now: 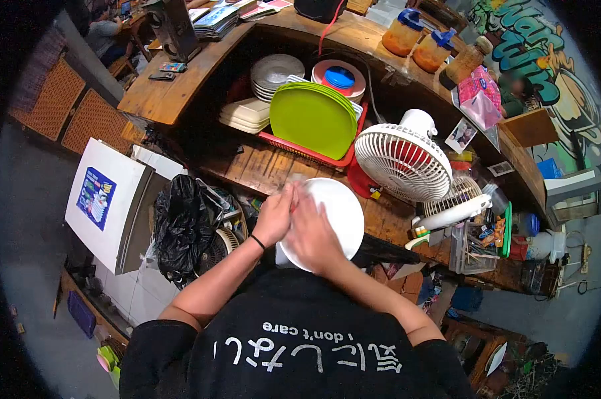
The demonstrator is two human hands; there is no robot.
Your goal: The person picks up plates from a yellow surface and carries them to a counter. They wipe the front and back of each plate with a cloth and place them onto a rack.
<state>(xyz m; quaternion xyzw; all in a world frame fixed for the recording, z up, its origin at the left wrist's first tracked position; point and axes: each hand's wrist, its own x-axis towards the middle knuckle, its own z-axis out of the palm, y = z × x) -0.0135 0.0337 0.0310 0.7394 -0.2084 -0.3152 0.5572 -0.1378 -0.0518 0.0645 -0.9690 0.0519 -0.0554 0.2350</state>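
Observation:
A round white plate [340, 216] lies in front of my chest, at the near edge of the wooden counter. My left hand [274, 214], with a dark band at the wrist, is at the plate's left side, its fingers curled in. A small greyish blur and a bit of red show at its fingertips; I cannot tell what it holds. My right hand [312, 236] overlaps the left part of the plate, close against the left hand, and its fingers are smeared by motion.
Behind the plate, a red rack [300, 151] holds green trays [314, 120]. Grey plates [277, 72] and cream trays [245, 116] stand beside them. A white fan [404, 161] is at the right. A black plastic bag [183, 229] and a white box [108, 203] are left.

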